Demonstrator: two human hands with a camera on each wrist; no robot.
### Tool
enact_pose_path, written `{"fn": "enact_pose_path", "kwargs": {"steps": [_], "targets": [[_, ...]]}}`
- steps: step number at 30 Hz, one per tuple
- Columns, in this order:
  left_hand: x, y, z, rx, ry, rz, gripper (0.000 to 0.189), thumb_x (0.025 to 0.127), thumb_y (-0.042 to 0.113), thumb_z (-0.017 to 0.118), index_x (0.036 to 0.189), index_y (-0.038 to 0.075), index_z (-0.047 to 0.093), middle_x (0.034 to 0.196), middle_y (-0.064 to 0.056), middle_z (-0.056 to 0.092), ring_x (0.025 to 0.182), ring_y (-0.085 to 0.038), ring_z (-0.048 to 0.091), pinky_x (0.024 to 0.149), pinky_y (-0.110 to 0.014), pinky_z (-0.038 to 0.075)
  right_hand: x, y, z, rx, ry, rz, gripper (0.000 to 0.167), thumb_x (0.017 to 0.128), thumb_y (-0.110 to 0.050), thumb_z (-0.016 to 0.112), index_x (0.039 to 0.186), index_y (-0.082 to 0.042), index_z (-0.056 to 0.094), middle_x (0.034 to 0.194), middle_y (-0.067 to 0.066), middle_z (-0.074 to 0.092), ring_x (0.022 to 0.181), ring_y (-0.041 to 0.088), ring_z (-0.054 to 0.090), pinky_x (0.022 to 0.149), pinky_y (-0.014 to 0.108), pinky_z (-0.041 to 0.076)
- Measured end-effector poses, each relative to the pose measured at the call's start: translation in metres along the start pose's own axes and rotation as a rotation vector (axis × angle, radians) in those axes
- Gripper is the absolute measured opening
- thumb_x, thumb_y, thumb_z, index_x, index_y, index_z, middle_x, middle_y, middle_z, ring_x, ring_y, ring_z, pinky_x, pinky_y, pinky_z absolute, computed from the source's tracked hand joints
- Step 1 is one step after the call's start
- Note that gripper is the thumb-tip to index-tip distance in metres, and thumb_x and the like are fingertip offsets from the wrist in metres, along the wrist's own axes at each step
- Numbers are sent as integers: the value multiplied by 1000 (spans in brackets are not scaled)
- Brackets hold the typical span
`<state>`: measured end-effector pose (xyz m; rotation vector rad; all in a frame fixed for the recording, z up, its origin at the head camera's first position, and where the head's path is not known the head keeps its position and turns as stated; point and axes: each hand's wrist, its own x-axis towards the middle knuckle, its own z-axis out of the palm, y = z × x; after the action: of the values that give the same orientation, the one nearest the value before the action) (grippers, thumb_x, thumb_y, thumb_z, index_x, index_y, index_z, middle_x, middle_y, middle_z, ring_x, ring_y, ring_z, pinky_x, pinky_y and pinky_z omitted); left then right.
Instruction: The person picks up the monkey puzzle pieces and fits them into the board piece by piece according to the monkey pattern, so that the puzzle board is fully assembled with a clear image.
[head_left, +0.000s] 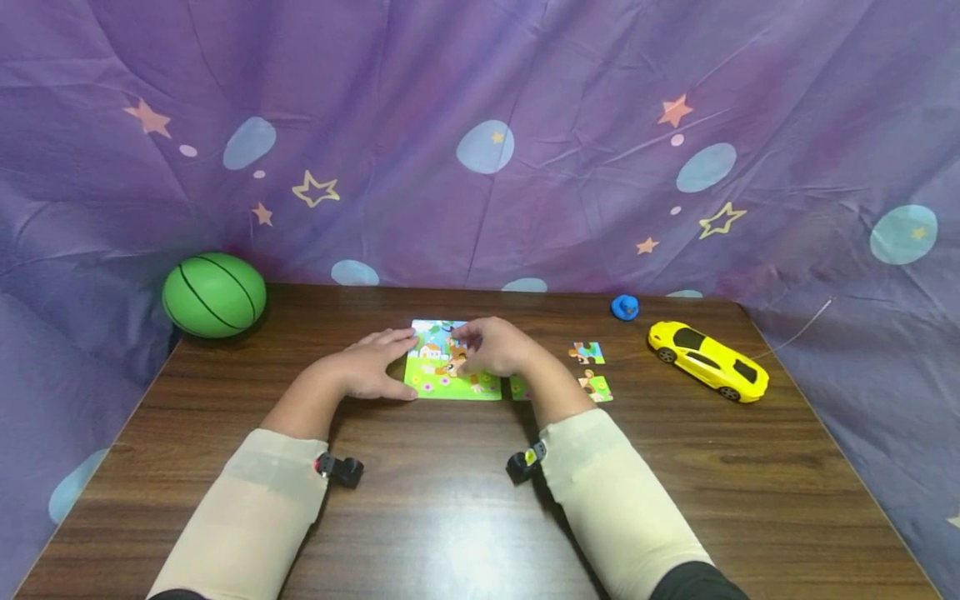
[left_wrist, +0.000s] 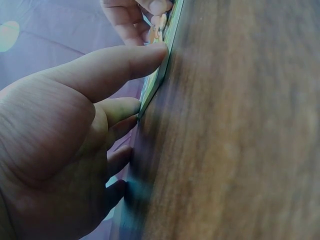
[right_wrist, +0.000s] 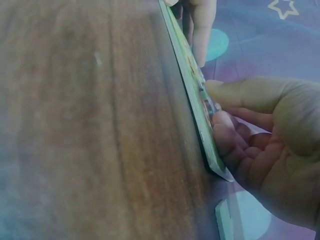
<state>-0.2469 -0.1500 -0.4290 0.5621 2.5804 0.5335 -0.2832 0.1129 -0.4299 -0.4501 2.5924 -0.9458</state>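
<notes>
A square jigsaw puzzle board (head_left: 420,389), printed with a small house, flowers and green grass, lies flat before both hands. My left hand (head_left: 375,367) rests at its left side, fingers and thumb spread, with the thumb tip on the near left corner; in the left wrist view the index fingertip touches the board's edge (left_wrist: 156,84). Over the board's right half, my right hand (head_left: 497,346) pinches a puzzle piece (right_wrist: 212,106) between thumb and fingers, close against the board's surface. The fingers hide most of this piece.
Right of the board lie loose puzzle pieces: one at the back (head_left: 589,352), one nearer (head_left: 597,388), and another green one (head_left: 519,388) partly behind the right wrist. A yellow toy car (head_left: 707,362), a blue rubber duck (head_left: 625,307) and a green ball (head_left: 214,296) stand farther out.
</notes>
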Motion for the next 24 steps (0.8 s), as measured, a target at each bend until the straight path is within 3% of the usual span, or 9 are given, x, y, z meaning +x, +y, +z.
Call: {"fn": "enact_pose_path", "kwargs": {"steps": [10, 24], "targets": [[1, 0, 0, -1, -6, -4, 102, 93, 57, 74, 173, 22, 21, 183, -3, 10, 169, -41, 5, 133, -71, 15, 3, 3, 2, -21, 26, -3, 56, 82, -10, 89, 135, -11, 74, 103, 3, 73, 90, 15, 65, 83, 30, 56], [0, 0, 0, -3, -3, -3, 102, 93, 57, 74, 173, 22, 21, 183, -3, 10, 169, -41, 5, 133, -70, 15, 5, 0, 3, -83, 17, 12, 57, 83, -15, 90, 138, -15, 74, 112, 4, 76, 101, 19, 68, 95, 37, 58]]}}
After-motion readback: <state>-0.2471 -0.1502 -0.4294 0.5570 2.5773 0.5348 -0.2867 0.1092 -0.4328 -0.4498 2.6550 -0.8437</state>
